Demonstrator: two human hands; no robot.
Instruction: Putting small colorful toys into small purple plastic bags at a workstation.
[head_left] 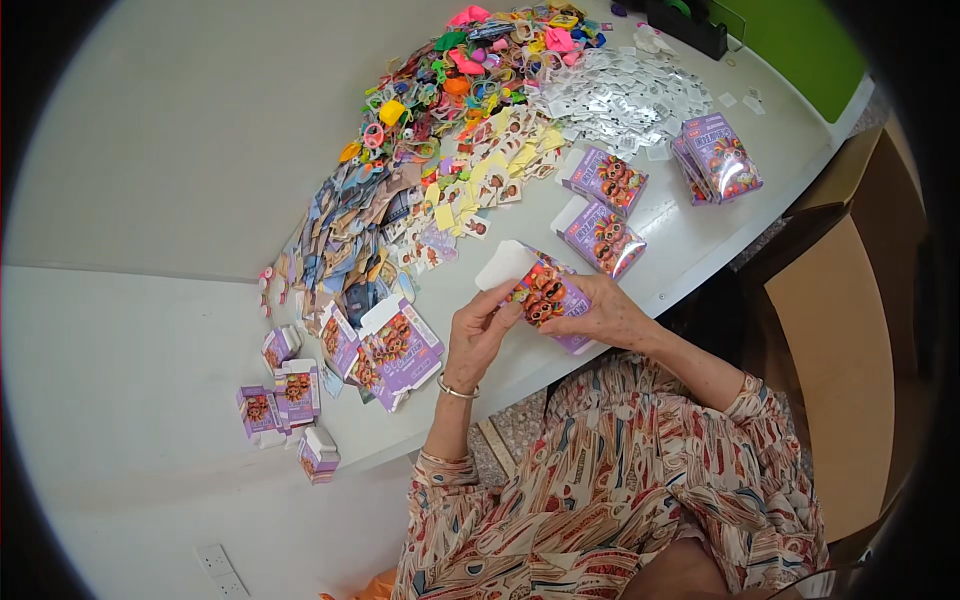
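Between my two hands, near the front edge of the white table, is a small purple cardboard box [566, 306] with colourful cartoon figures on it. A white flap stands up at its upper left end. My left hand [482, 335] grips that end, with the thumb on the printed face. Wrapped round the opposite side is my right hand [608, 318], its thumb across the front. Whatever is inside the box is hidden. Just beyond it lie two similar boxes, an upper one [606, 180] and a lower one [603, 238], each with a white flap out.
Closed boxes [722, 158] stand at the right. Heaped behind are colourful small toys [455, 85], clear little packets [620, 95], sticker cards [490, 170] and folded printed pieces [350, 225]. Flat purple cartons [402, 345] lie left, near several small boxes [297, 390]. A big cardboard carton [835, 330] stands right.
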